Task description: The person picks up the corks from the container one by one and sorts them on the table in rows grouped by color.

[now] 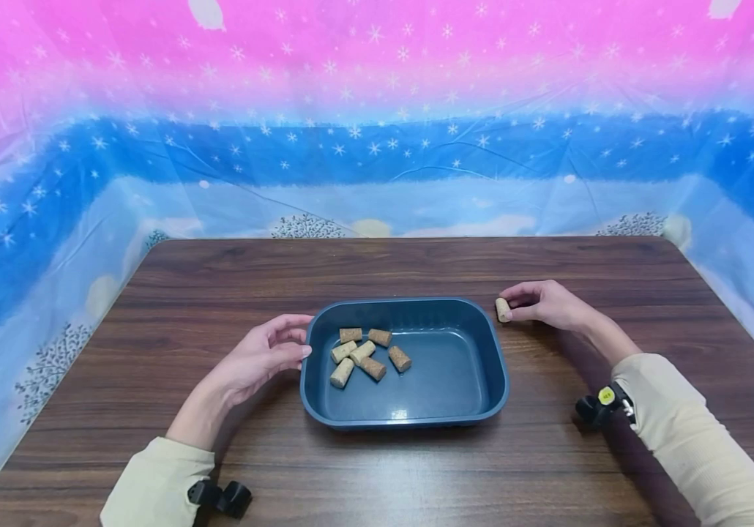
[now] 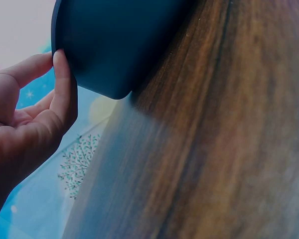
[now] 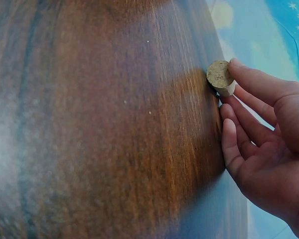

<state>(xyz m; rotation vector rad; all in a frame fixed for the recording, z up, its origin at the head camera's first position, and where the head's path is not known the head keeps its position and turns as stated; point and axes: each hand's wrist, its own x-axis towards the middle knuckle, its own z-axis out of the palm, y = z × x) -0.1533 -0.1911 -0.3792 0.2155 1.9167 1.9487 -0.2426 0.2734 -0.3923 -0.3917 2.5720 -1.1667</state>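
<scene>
A dark blue rectangular tub (image 1: 410, 421) stands on the table, with several corks (image 1: 362, 353) lying in its left half, some pale and some darker brown. My left hand (image 1: 265, 357) pinches the tub's left rim between thumb and fingers; the left wrist view shows this grip on the tub wall (image 2: 104, 50) up close. Beyond the tub's right end, my right hand (image 1: 551, 304) holds one pale cork (image 1: 502, 310) between thumb and fingertips. In the right wrist view this cork (image 3: 220, 75) shows its round end, close over the wood.
The brown wood-grain table (image 1: 232, 271) reaches back to a pink and blue snowflake cloth (image 1: 377, 150), which hangs behind it and along both sides. Black cameras are strapped at the left wrist (image 1: 219, 498) and the right wrist (image 1: 597, 410).
</scene>
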